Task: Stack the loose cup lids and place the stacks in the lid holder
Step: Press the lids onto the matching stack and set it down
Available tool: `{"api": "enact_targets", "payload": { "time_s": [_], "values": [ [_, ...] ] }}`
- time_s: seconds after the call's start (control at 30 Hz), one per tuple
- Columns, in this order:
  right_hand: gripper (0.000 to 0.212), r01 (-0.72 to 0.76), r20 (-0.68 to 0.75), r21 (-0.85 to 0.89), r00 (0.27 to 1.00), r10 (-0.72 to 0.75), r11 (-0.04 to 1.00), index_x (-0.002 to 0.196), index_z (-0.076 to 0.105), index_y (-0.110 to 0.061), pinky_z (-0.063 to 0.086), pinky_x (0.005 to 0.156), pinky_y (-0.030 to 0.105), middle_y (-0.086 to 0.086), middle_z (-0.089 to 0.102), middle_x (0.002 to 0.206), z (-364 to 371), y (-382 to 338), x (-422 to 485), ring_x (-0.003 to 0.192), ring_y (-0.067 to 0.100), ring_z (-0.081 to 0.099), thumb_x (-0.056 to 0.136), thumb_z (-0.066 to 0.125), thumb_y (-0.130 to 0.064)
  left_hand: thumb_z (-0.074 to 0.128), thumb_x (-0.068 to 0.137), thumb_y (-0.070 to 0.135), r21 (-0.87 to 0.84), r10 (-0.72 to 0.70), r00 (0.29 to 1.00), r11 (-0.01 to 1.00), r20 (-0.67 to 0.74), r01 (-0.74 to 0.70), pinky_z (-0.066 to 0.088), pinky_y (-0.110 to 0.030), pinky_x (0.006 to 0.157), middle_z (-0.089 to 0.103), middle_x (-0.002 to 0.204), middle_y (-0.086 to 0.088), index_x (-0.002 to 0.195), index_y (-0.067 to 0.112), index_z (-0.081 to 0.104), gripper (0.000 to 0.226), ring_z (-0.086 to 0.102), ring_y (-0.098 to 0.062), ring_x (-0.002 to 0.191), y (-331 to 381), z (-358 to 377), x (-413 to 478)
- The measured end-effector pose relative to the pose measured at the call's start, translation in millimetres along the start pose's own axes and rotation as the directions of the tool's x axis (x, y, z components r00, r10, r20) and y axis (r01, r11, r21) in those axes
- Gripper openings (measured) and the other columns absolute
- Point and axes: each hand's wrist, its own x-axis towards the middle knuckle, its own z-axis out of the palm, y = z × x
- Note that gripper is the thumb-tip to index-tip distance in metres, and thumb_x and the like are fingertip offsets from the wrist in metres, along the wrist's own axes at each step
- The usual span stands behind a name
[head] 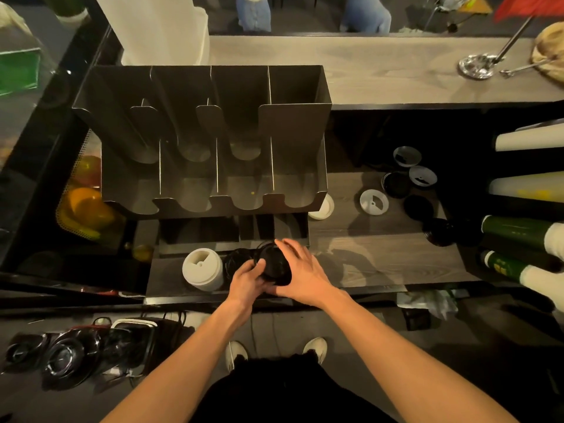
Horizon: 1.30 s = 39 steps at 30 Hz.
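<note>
At six o'clock of the lid holder (201,138), we are clasping the black lid stack (274,265): left hand (245,277) gripping its side, right hand (300,274) cupping it. We are judging loose alignment risks spilling; the white stack (203,268) at nine o'clock risks knocking.

Dark metal lid holder (201,129) with a dull brushed sheen. Counter (381,248) of grey, matt, grained wood. Black lids (274,264) in both hands look like glossy plastic; the white stack of lids (203,268) like matt plastic.
</note>
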Motion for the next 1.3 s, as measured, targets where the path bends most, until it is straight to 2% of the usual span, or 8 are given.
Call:
{"api": "enact_targets", "payload": {
  "time_s": [0.13,0.23,0.33,0.8,0.9,1.03,1.2,1.3],
  "values": [
    [0.089,-0.031,-0.014,-0.068,0.999,0.031,0.997,0.159,0.019,-0.027,0.022,0.120,0.037,-0.006,0.022,0.161,-3.3,3.7,7.0,0.148,0.021,0.023,0.088,0.068,-0.051,0.064,0.098,0.026,-0.009,-0.030,0.999,1.000,-0.040,0.030,0.056,-0.045,0.098,0.071,0.117,-0.021,0.130,0.002,0.058,0.040,0.072,-0.031,0.103,-9.9,5.1,0.8],
    [0.090,0.061,0.052,-0.161,0.997,-0.053,0.985,0.159,0.020,-0.022,0.024,0.120,0.038,-0.004,0.023,0.162,-10.9,9.1,13.4,0.147,0.021,0.026,0.087,0.069,-0.045,0.063,0.099,0.031,0.268,0.077,0.985,0.963,-0.154,-0.034,0.061,-0.035,0.082,0.074,0.106,-0.011,0.120,0.011,0.063,0.030,0.075,-0.022,0.091,-12.1,10.8,-3.1],
    [0.090,0.127,0.137,-0.219,0.986,-0.098,0.967,0.159,0.022,-0.020,0.025,0.119,0.038,-0.001,0.026,0.161,-15.6,13.4,19.4,0.145,0.023,0.027,0.085,0.068,-0.041,0.065,0.097,0.033,0.468,0.191,0.950,0.882,-0.248,-0.056,0.063,-0.040,0.075,0.071,0.103,-0.007,0.119,0.013,0.059,0.031,0.074,-0.018,0.082,-18.2,10.8,-1.0],
    [0.091,0.168,0.240,-0.254,0.965,-0.106,0.953,0.160,0.018,-0.023,0.033,0.115,0.039,-0.002,0.023,0.163,-9.9,21.6,27.0,0.148,0.023,0.027,0.089,0.073,-0.038,0.062,0.100,0.028,0.506,0.119,0.950,0.861,-0.290,0.047,0.051,-0.027,0.059,0.070,0.089,-0.005,0.116,0.009,0.058,0.025,0.068,-0.015,0.071,-29.4,18.2,-1.9],
    [0.100,0.161,0.267,-0.232,0.959,-0.097,0.959,0.161,0.011,-0.020,0.025,0.120,0.040,0.003,0.019,0.165,-9.3,22.9,30.9,0.150,0.024,0.023,0.086,0.075,-0.040,0.067,0.095,0.032,0.550,0.157,0.938,0.834,-0.309,0.042,0.059,-0.035,0.069,0.071,0.092,-0.005,0.116,0.013,0.055,0.030,0.071,-0.017,0.071,-28.5,17.5,-0.5],
    [0.112,0.074,0.276,-0.124,0.960,-0.037,0.990,0.162,0.000,-0.022,0.019,0.123,0.041,0.003,0.003,0.169,-10.0,31.3,27.6,0.153,0.027,0.012,0.083,0.076,-0.045,0.070,0.092,0.037,0.613,0.296,0.911,0.787,-0.287,-0.063,0.058,-0.036,0.074,0.065,0.093,0.002,0.110,0.020,0.053,0.029,0.071,-0.016,0.073,-14.3,21.0,-1.1],
    [0.056,-0.123,-0.017,0.315,0.991,0.136,0.941,0.146,0.046,-0.026,0.045,0.107,0.036,-0.009,0.048,0.142,-24.2,43.1,17.8,0.132,0.013,0.049,0.093,0.067,-0.028,0.064,0.097,0.033,0.576,0.287,0.955,0.795,-0.077,-0.193,0.052,-0.031,0.067,0.066,0.100,-0.003,0.111,0.020,0.057,0.020,0.071,-0.014,0.082,13.0,42.0,5.1],
    [0.037,-0.187,-0.096,0.491,0.959,0.266,0.851,0.132,0.058,-0.021,0.049,0.095,0.028,-0.008,0.059,0.124,-45.8,57.0,11.2,0.113,0.007,0.059,0.095,0.065,-0.024,0.065,0.097,0.033,0.560,0.264,0.964,0.793,0.037,-0.239,0.052,-0.033,0.070,0.068,0.101,-0.002,0.106,0.025,0.058,0.014,0.071,-0.016,0.089,21.7,63.5,13.6]
  ]
}}
